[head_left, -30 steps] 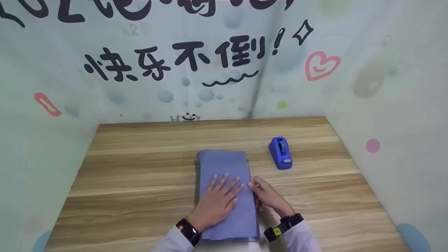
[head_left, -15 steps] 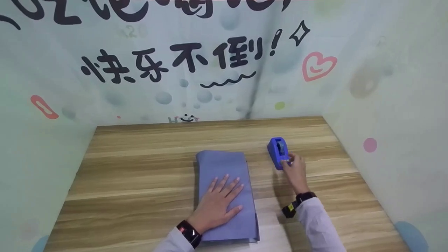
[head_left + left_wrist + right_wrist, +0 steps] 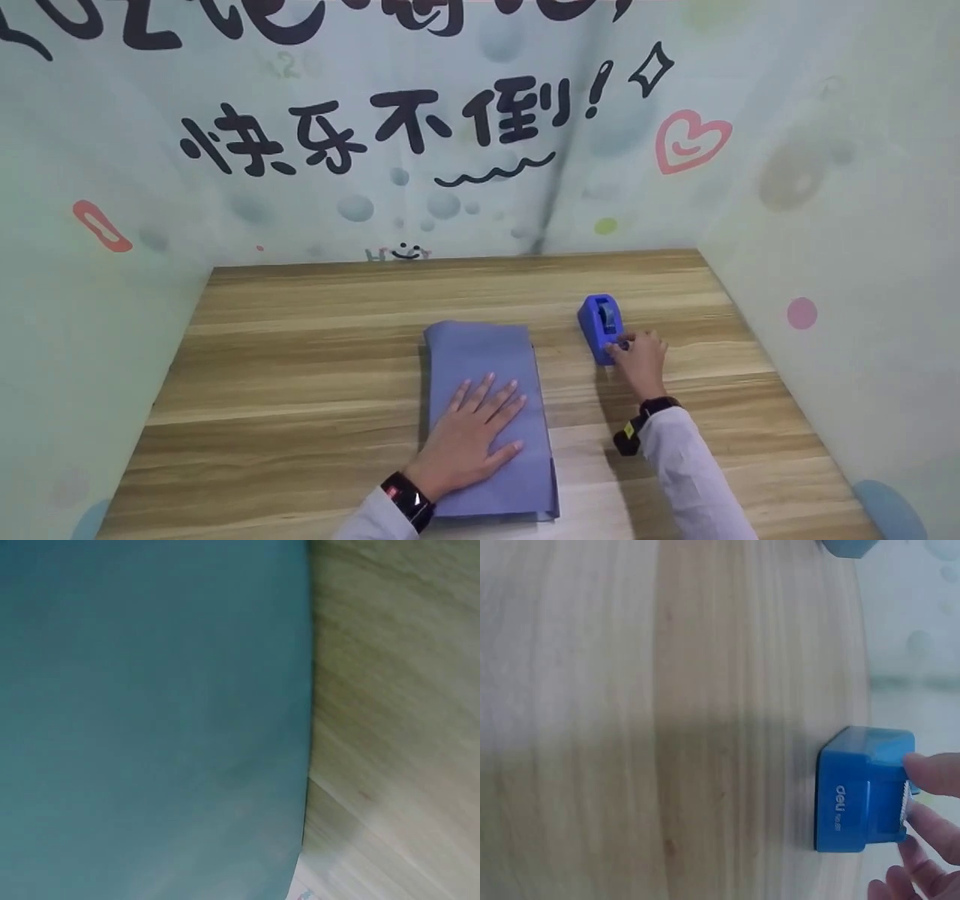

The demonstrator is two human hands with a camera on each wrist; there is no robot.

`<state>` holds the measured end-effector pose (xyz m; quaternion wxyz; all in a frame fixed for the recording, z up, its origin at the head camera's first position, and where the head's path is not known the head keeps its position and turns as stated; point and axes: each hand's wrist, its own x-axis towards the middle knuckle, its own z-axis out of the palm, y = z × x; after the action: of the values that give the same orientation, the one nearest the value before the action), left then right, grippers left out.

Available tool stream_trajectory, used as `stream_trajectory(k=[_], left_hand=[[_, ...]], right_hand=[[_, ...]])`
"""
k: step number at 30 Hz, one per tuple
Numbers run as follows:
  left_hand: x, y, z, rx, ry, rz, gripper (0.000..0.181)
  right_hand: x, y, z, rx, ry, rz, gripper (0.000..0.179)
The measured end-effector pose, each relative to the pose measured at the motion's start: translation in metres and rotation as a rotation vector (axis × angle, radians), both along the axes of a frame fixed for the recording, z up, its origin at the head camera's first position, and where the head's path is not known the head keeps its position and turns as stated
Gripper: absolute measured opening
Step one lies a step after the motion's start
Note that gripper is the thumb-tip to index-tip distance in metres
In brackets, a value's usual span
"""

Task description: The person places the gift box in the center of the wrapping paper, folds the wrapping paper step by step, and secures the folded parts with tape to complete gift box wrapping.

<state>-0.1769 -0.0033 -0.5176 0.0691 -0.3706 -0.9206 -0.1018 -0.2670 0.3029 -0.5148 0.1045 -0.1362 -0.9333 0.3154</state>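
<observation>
The left hand (image 3: pixel 466 446) lies on the blue packet (image 3: pixel 480 349) — fingers straight and spread. The right hand's (image 3: pixel 643 364) thumb and fingers bracket the serrated cutter (image 3: pixel 905 804) of the tape dispenser (image 3: pixel 596 322) (any pinch is indeterminable), which stands on the table (image 3: pixel 300 360), right of the packet.

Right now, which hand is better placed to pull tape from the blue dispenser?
Probably the right hand: it is at the dispenser's serrated cutter, whereas the left hand lies spread on the bluish package.
</observation>
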Motion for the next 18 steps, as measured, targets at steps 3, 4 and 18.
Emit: stream_trajectory(k=[3, 4, 18], left_hand=[[0.0, -0.001, 0.0, 0.012, -0.011, -0.001, 0.06], [0.0, -0.001, 0.0, 0.014, -0.014, -0.002, 0.06], [-0.001, -0.001, -0.001, 0.023, 0.02, -0.006, 0.06]], right_hand=[[0.0, -0.004, -0.004, -0.02, 0.066, 0.0, 0.033], [0.0, -0.005, -0.005, -0.023, 0.092, -0.002, 0.032], [-0.007, -0.006, 0.013, -0.268, 0.068, -0.074, 0.029]])
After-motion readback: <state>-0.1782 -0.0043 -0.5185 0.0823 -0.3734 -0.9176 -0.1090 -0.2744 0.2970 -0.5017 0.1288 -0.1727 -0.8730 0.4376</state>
